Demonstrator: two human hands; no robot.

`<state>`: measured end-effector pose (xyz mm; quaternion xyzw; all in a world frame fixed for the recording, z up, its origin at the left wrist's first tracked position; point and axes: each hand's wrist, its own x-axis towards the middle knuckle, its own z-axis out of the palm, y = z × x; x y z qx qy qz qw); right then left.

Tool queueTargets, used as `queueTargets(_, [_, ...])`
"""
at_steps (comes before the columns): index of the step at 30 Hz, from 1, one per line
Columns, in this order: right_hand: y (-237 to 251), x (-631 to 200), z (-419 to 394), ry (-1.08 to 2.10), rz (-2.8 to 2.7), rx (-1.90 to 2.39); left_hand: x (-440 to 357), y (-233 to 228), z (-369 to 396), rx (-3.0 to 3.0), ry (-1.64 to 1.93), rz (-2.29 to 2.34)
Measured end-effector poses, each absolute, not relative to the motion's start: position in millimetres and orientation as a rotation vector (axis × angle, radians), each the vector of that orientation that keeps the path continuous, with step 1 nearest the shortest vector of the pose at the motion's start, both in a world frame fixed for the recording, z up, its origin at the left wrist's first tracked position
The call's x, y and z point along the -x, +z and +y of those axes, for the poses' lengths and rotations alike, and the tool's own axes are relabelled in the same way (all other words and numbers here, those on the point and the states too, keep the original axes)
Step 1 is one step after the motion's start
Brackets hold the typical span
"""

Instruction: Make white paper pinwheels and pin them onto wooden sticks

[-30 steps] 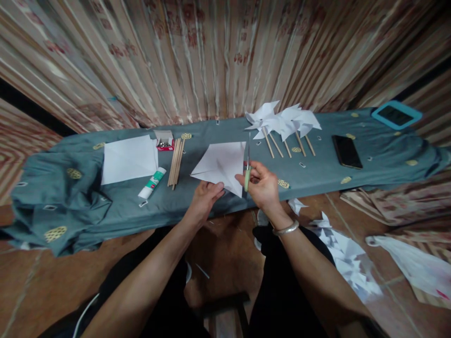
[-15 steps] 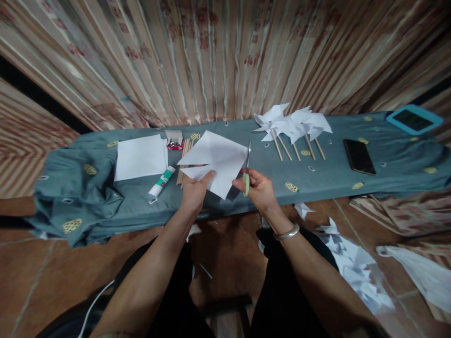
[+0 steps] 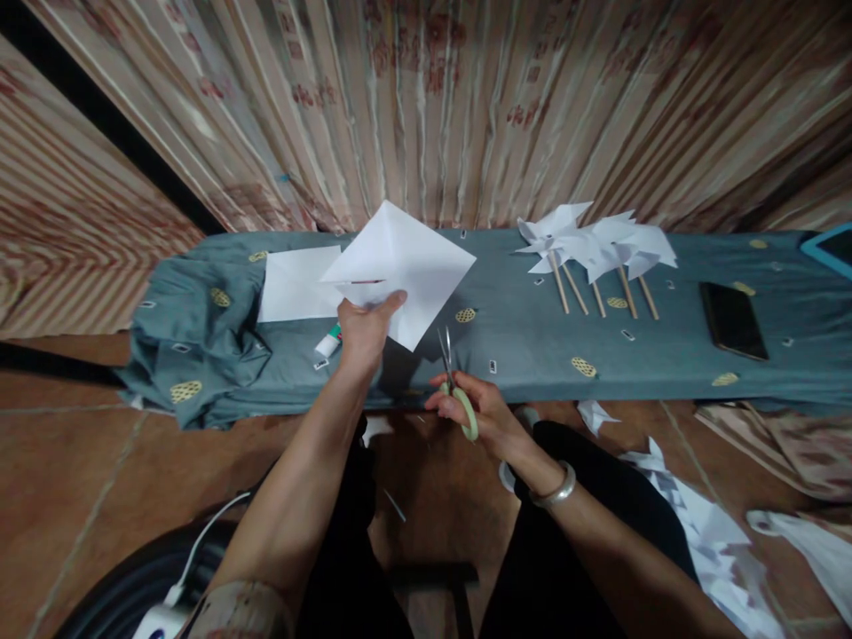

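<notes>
A: Paper, first: what is at risk at the left of the view?

B: White folded paper square [image 3: 399,266], held up off the grey patterned cloth-covered worktop [image 3: 532,337]. Left hand [image 3: 363,328] pinches only its lower edge, thumb on the near face, fingers behind. Judged risk: with so small a grip the sheet may sag or swing once a blade presses on it, so a cut could run off the crease.

A: And to the right of it?

B: Green-handled steel scissors [image 3: 454,386], gripped by the right hand [image 3: 483,417], fingers through the loops. Blades point up toward the sheet's lower corner; they look nearly together, though how far they part is too small to tell. The tips lie just below and right of the paper, not touching it, and near the left hand's fingers. Judged risk: a hasty stroke upward could nick that hand, or tear the corner instead of slicing it.

A: Where does the sheet sit relative to the cutting hand?

B: Above and to its left, across a short gap; the right hand hangs at the worktop's near edge.

A: Further right?

B: White paper pinwheels on wooden sticks [image 3: 599,253] lie on the cloth, well apart from both hands, with a black phone [image 3: 732,319] beyond them. Paper scraps [image 3: 692,524] litter the floor beside the person's right leg.
</notes>
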<state>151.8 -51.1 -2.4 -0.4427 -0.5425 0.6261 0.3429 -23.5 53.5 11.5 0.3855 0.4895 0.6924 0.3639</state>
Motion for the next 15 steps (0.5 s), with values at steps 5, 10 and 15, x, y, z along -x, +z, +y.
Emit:
queueTargets(5, [-6,-143,-54,1.787,-1.441,1.128,18,11,51,-1.053,1.760,1.266])
queueTargets(10, [-4,-141,-49,1.783,-1.390,1.150,9,10,44,-1.091,1.700,1.264])
queueTargets(15, [-1,-142,-47,1.773,-1.350,1.170,7,8,42,-1.104,1.670,1.290])
